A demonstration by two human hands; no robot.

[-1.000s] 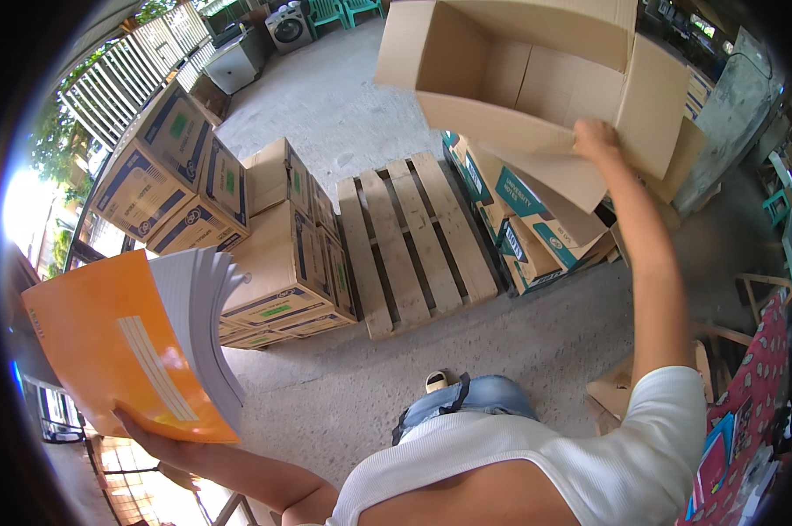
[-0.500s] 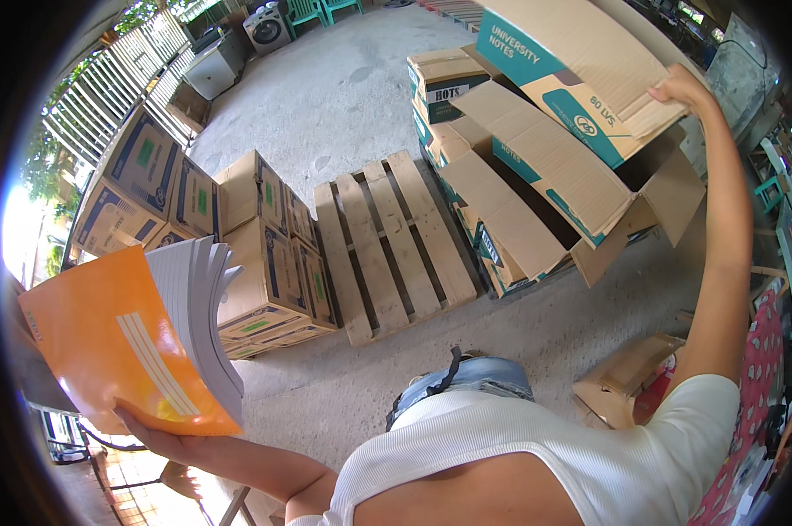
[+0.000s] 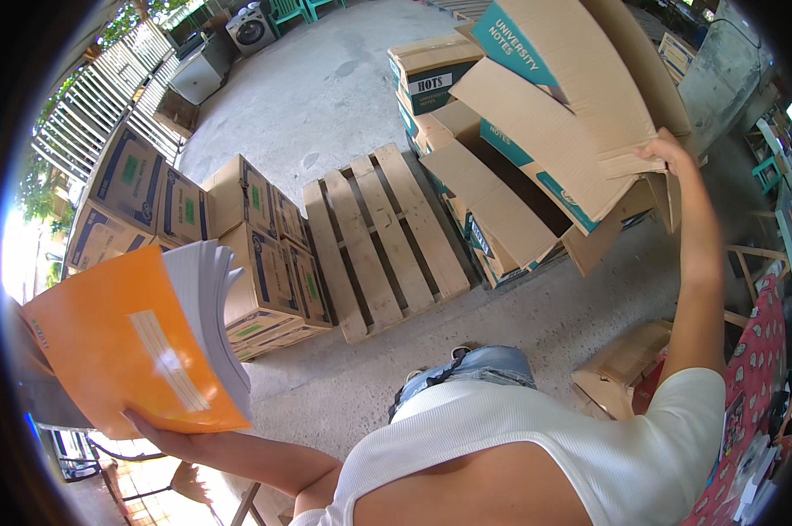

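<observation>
My left hand [image 3: 172, 434] holds up a stack of notebooks with an orange cover [image 3: 128, 342] at the lower left, their white pages fanned out on the right side. My right hand [image 3: 663, 149], arm stretched out at the upper right, grips the flap of an open brown cardboard box with teal print [image 3: 554, 96]. That box is tilted and rests against a pile of opened and flattened cardboard boxes [image 3: 501, 210].
A bare wooden pallet [image 3: 383, 237] lies on the concrete floor in the middle. Stacks of sealed cartons [image 3: 203, 228] stand to its left. More cartons [image 3: 431, 74] stand behind the pile. A flattened box [image 3: 624, 359] lies at the lower right near red patterned cloth [image 3: 755, 368].
My right hand has swung the open box from overhead down and rightward onto the pile of boxes. The notebooks in my left hand have hardly moved.
</observation>
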